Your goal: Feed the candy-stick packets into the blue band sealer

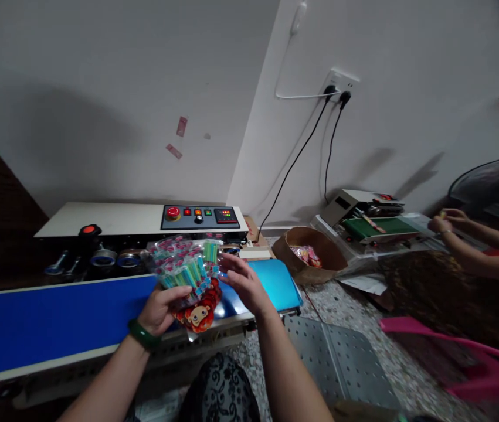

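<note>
The display (226, 216) on the control panel (209, 221) shows red digits (226, 212) resembling 160, above green digits (227, 215) too small to read.

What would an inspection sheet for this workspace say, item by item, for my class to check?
Surface: blue belt, in front of a white-topped machine with a lit display.
Job's things: plastic packets with green-and-blue sticks and red cartoon figures, held over the belt.
Clutter: cardboard box holding pink packets; white paper to its right.
Grips: left grip closed on the plastic packets; right grip open at their right side, contact unclear.
Cables: two black cables and a white one meet at a wall socket.
Surroundings: another person's hands, right of a green-belted machine.
</note>
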Demonstrator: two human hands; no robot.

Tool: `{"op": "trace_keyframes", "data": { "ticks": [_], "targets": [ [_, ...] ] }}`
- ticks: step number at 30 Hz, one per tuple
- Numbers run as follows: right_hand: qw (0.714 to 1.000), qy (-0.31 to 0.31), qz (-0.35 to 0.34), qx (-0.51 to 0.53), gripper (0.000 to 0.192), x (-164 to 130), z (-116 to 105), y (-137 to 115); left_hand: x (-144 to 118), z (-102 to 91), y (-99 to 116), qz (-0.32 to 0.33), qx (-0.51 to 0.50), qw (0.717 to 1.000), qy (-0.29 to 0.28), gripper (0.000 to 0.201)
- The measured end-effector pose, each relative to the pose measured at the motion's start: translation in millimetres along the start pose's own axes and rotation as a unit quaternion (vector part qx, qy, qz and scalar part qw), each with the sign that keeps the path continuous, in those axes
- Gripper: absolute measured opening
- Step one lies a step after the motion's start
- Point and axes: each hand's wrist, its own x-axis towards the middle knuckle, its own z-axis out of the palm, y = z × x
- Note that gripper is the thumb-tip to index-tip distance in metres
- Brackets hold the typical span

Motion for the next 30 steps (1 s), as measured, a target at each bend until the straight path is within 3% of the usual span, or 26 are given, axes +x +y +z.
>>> {"op": "trace_keyframes", "data": {
  "ticks": [2,6,10,13,16,20,26,30],
  "targets": [
    [1.000,-0.025,-0.003,0.016,0.036,-8,19,2,-1,4.7,-5,-0.009,0.010,1.000,-0.021,0.032],
    [0.992,0.104,-0.036,0.063,0.026,-6,33,11,0,7.9,-12,-0.011,0.021,1.000,-0.012,0.031],
    [0.966,0.225,-0.094,0.083,0.029,-2,0,7,3,4.1,-9,-0.001,0.037,0.999,0.025,0.019],
    [0.966,0.256,-0.015,0.038,0.031,-3,-37,3,2,1.5,-3,0.002,0.037,0.999,0.039,0.014],
    [0.969,0.234,0.075,-0.033,0.024,2,-61,6,-1,0.6,1,-0.001,0.029,0.998,0.048,0.012],
    [0.974,0.179,0.098,-0.095,0.020,20,-64,17,-1,1.1,1,-0.002,0.015,0.999,0.046,0.016],
    [0.975,0.185,0.009,-0.127,0.021,25,-31,17,6,2.1,-5,0.026,0.019,0.999,0.031,0.036],
    [0.989,0.064,-0.074,-0.113,0.018,0,6,6,6,3.1,-8,0.043,0.044,0.998,0.011,0.038]
  ]
}}
